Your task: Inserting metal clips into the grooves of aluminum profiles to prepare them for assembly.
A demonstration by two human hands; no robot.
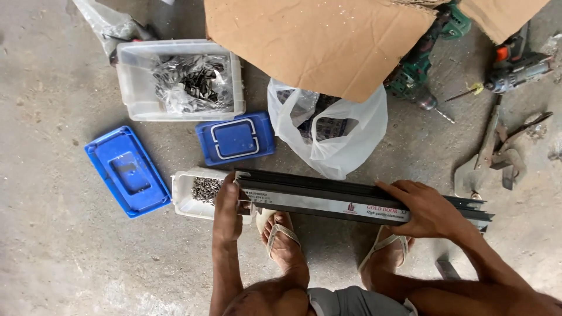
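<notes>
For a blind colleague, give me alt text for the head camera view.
A squatting person's left hand and right hand steady a long dark metal profile on a concrete floor, beside a white tray of screws, blue lids and power drills.

White label strip (328,205) w/ red mark along dark profile (410,199), centre.

We are looking almost straight down from a single camera worn on the head, over our own knees and sandalled feet onto a concrete floor (52,246). We are sitting close, so the long dark metal profile (351,202) is crossing the lower middle of the frame while the cardboard sheet (328,41) is running off the top edge. Only this one view is reaching us, and its far corners are perhaps slightly stretched.
</notes>
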